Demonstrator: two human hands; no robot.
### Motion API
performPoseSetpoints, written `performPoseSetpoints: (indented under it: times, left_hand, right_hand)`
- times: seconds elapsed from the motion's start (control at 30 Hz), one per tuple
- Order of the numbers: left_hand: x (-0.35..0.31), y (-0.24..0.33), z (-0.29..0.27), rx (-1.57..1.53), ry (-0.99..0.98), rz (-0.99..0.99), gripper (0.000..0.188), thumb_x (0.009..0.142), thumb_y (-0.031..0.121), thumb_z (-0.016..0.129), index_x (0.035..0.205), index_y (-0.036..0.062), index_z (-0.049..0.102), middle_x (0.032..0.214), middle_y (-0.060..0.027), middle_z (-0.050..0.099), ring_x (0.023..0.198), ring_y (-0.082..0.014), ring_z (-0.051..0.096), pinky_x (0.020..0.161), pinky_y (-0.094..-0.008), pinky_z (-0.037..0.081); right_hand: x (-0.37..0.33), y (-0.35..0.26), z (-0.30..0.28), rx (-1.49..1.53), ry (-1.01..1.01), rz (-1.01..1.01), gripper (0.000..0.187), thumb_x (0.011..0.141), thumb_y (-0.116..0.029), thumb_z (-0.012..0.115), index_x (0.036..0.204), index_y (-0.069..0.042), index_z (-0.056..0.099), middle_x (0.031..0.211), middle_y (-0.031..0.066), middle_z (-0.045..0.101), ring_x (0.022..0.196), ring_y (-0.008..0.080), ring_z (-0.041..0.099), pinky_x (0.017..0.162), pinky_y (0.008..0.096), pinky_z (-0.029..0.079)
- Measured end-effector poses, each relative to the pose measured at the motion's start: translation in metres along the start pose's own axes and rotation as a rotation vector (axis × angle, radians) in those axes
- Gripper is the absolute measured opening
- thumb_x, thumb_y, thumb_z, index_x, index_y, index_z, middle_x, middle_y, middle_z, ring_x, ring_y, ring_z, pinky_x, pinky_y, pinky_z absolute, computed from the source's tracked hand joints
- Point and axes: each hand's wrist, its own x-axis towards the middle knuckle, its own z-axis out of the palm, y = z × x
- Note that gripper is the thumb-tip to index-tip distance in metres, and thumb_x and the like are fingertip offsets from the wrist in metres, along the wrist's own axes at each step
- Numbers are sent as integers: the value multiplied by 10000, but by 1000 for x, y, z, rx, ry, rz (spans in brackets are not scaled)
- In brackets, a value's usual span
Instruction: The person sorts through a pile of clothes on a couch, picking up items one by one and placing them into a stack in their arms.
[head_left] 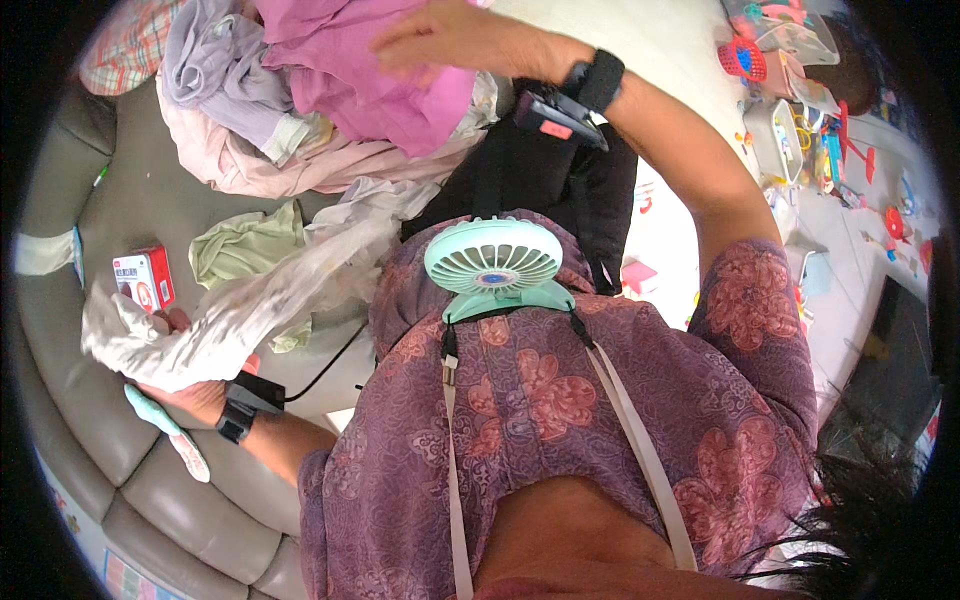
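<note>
At the left, my left hand [190,397] is closed on a white garment [175,350], which covers most of its fingers. The garment stretches in loose, partly blurred folds from that hand toward my lap. At the top, my right hand [465,40] is held over a magenta garment [365,90], fingers loosely apart and slightly blurred, with nothing visible in them. Beside the magenta piece lie a lavender garment [215,75] and a pale pink cloth [240,160]. A light green cloth [245,243] rests on the grey sofa, close to the white garment.
The grey leather sofa [215,500] curves along the left. On it are a red and white box [145,278] and a teal and white flat item [170,430]. A mint fan [493,262] hangs at my chest. Toys and bins [785,140] crowd the far right.
</note>
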Motion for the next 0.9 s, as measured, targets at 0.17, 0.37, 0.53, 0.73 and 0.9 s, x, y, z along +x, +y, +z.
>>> performPoseSetpoints:
  times: [0.17,0.37,0.53,0.73,0.9]
  left_hand:
    - [-10,-98,-11,220,-282,-291,449,732,118,607,1127,-68,501,1101,-153,544,890,-142,546,728,-284,464]
    - [-10,-28,91,765,6,430,389,723,151,593,1054,-51,561,1124,-248,525,1021,-373,493,868,-424,396]
    - [44,28,155,548,67,483,442,762,211,620,1091,-72,536,1165,-246,502,1073,-354,482,892,-409,392]
    - [106,61,237,832,-16,31,926,590,512,728,1260,8,334,1234,-264,368,1064,-410,443,898,-483,368]
    - [156,-76,216,785,25,-44,567,667,477,662,1004,37,541,995,-227,542,848,-329,575,698,-430,459]
  right_hand:
    - [-25,59,44,24,-136,159,357,869,-221,537,1167,-24,540,973,100,630,800,141,603,738,249,496]
    - [-54,113,64,302,-78,241,310,862,-163,540,1160,-79,562,919,73,629,780,101,587,720,224,498]
    - [-58,118,58,451,-20,260,282,868,-136,541,1142,-84,578,917,44,625,794,96,586,740,223,497]
    - [-56,124,66,498,74,277,251,837,-68,529,1072,-46,614,875,63,628,765,110,592,667,233,515]
    - [-57,118,70,526,89,236,243,861,-59,495,1072,-56,615,843,30,618,763,90,580,693,221,502]
